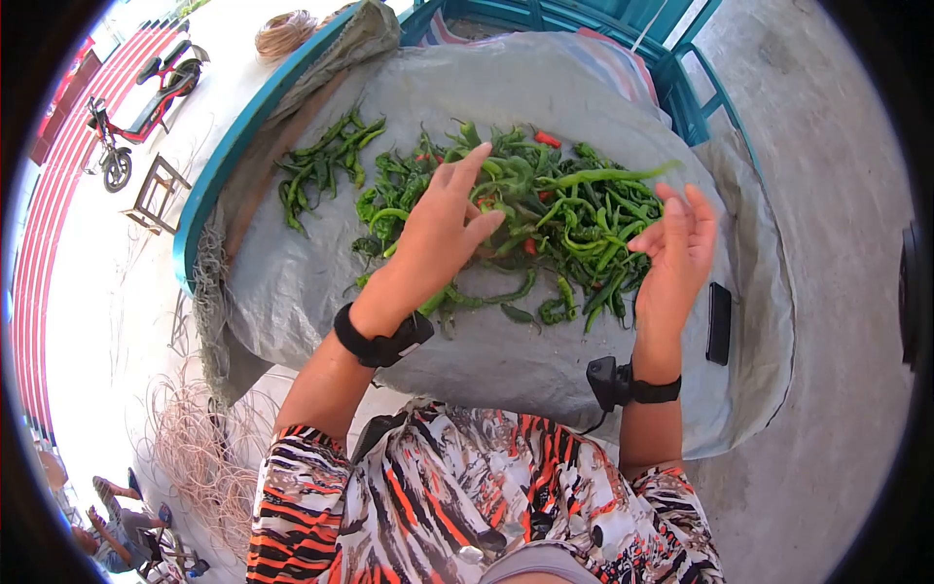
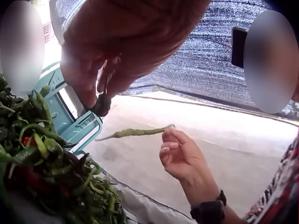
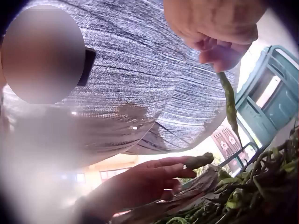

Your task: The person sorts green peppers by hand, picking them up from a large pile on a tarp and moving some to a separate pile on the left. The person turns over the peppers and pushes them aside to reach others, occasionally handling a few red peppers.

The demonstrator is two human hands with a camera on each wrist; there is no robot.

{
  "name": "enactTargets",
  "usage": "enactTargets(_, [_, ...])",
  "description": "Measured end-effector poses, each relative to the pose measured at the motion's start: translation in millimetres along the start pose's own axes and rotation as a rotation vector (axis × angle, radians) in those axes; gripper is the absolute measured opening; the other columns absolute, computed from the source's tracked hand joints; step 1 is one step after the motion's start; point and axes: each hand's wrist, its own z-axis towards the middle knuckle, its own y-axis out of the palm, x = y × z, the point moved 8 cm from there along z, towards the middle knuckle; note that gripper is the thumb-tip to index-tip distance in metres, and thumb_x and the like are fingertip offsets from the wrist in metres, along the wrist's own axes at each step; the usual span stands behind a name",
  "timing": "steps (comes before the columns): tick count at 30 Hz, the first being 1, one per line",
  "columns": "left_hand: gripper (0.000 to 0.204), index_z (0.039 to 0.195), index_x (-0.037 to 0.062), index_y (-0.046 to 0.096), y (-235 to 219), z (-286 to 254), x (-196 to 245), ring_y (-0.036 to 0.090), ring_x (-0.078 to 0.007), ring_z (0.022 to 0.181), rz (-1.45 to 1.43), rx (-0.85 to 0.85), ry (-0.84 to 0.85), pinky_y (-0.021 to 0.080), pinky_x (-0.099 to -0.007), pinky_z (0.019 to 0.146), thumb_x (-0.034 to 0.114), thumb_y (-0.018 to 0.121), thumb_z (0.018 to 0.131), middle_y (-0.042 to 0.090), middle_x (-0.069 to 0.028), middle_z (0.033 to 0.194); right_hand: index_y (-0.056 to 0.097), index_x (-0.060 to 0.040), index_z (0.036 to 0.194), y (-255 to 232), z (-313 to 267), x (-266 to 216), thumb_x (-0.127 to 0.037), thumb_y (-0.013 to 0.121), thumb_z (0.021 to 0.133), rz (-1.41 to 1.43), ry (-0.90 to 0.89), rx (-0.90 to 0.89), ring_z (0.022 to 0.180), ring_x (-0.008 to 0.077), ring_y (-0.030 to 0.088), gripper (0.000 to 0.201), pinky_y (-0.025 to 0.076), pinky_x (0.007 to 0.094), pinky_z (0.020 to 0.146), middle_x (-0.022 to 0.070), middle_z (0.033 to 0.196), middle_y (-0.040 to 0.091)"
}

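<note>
Over a broad heap of green chili peppers (image 1: 593,219), with a few red ones mixed in, both hands are raised. My right hand (image 1: 681,238) pinches one long green chili pepper (image 1: 613,176) by its end; it points left over the heap in the head view and hangs down in the right wrist view. My left hand (image 1: 443,219) is above the heap's middle. Between its fingertips a short, dark green chili pepper (image 2: 102,103) shows in the left wrist view, and its pale green body (image 3: 200,161) shows in the right wrist view.
A smaller pile of green peppers (image 1: 326,161) lies to the left on the grey sheet (image 1: 282,302). A black phone (image 1: 718,323) lies right of the right hand. Teal cart rails (image 1: 715,92) rise behind; a red motorbike (image 1: 151,112) and wooden stool (image 1: 156,193) stand left.
</note>
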Motion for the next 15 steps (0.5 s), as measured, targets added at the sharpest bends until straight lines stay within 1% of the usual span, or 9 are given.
enactTargets(2, [0.033, 0.121, 0.008, 0.062, 4.8, -2.8, -1.0, 0.065, -0.0266, 0.087, 0.184, 0.056, 0.073, 0.052, -0.0369, 0.074, 0.009, 0.067, 0.088, 0.063, -0.0121, 0.103, 0.058, -0.0031, 0.112, -4.9, -6.2, 18.2, -0.01, 0.06, 0.098, -0.113, 0.062, 0.005, 0.057, 0.0065, 0.052, 0.016, 0.045, 0.0222, 0.053, 0.0066, 0.095, 0.066])
enactTargets(4, [0.034, 0.118, 0.0085, 0.061, 27.9, -13.7, -17.4, 0.065, -0.0314, 0.089, 0.265, -0.12, 0.09, 0.052, -0.0398, 0.075, 0.008, 0.067, 0.085, 0.063, -0.0131, 0.104, 0.06, -0.0066, 0.112, 4.7, -27.7, 46.9, -0.01, 0.06, 0.097, -0.356, 0.238, -0.333, 0.062, 0.0079, 0.057, 0.016, 0.047, 0.0217, 0.056, 0.0039, 0.098, 0.067])
enactTargets(5, [0.034, 0.117, 0.0087, 0.06, 40.7, -21.3, -27.9, 0.065, -0.0338, 0.089, 0.305, -0.209, 0.099, 0.053, -0.0412, 0.076, 0.008, 0.067, 0.084, 0.063, -0.0135, 0.104, 0.061, -0.0091, 0.112, 13.8, -44.5, 60.4, -0.013, 0.061, 0.096, -0.517, 0.323, -0.475, 0.068, 0.0128, 0.062, 0.017, 0.05, 0.0264, 0.061, 0.0043, 0.1, 0.067])
enactTargets(6, [0.033, 0.116, 0.0089, 0.058, 53.2, -27.5, -36.6, 0.065, -0.0362, 0.091, 0.335, -0.247, 0.114, 0.053, -0.044, 0.075, 0.006, 0.065, 0.083, 0.063, -0.0142, 0.104, 0.061, -0.0092, 0.113, 18.1, -58.6, 73.8, -0.015, 0.063, 0.093, -0.728, 0.236, -0.621, 0.076, 0.0241, 0.068, 0.021, 0.053, 0.0362, 0.066, 0.0085, 0.101, 0.067])
enactTargets(9, [0.038, 0.121, 0.0091, 0.054, 78.9, -39.0, -61.8, 0.065, -0.0372, 0.088, 0.475, -0.302, 0.053, 0.053, -0.0457, 0.073, 0.005, 0.063, 0.084, 0.063, -0.0137, 0.102, 0.059, -0.0102, 0.116, 29.5, -85.2, 82.4, -0.016, 0.064, 0.089, -1.11, -0.046, -0.685, 0.083, 0.0344, 0.068, 0.028, 0.054, 0.0447, 0.07, 0.0128, 0.103, 0.066])
enactTargets(10, [0.039, 0.122, 0.0083, 0.052, 85.2, -39.5, -68.4, 0.066, -0.0372, 0.089, 0.525, -0.321, 0.057, 0.054, -0.0476, 0.07, 0.003, 0.061, 0.084, 0.063, -0.014, 0.103, 0.058, -0.0106, 0.117, 30.1, -88.6, 88.6, -0.015, 0.064, 0.088, -1.125, -0.032, -0.718, 0.084, 0.0356, 0.068, 0.03, 0.054, 0.0454, 0.07, 0.0128, 0.103, 0.066])
enactTargets(12, [0.04, 0.122, 0.0082, 0.052, 86.1, -38.8, -63.8, 0.066, -0.0368, 0.088, 0.529, -0.32, 0.095, 0.054, -0.047, 0.069, 0.004, 0.062, 0.084, 0.064, -0.014, 0.103, 0.056, -0.0115, 0.119, 30.3, -94.4, 100.2, -0.015, 0.065, 0.087, -1.152, -0.005, -0.781, 0.087, 0.038, 0.067, 0.034, 0.054, 0.047, 0.07, 0.0128, 0.103, 0.066])
enactTargets(13, [0.04, 0.122, 0.0082, 0.052, 86.2, -38.5, -60.7, 0.066, -0.0366, 0.087, 0.531, -0.321, 0.115, 0.053, -0.0467, 0.068, 0.004, 0.062, 0.084, 0.064, -0.0141, 0.103, 0.055, -0.0115, 0.12, 29.5, -95.6, 104.0, -0.015, 0.065, 0.087, -1.162, -0.02, -0.786, 0.086, 0.0379, 0.067, 0.034, 0.054, 0.0472, 0.07, 0.0126, 0.103, 0.066])
enactTargets(15, [0.041, 0.123, 0.0089, 0.052, 81.4, -43.0, -55.2, 0.066, -0.036, 0.086, 0.523, -0.342, 0.094, 0.053, -0.0454, 0.069, 0.003, 0.061, 0.084, 0.064, -0.0141, 0.102, 0.054, -0.0115, 0.12, 27.6, -96.8, 110.4, -0.016, 0.065, 0.087, -1.183, -0.049, -0.794, 0.085, 0.0376, 0.067, 0.035, 0.053, 0.0476, 0.069, 0.0123, 0.104, 0.066])
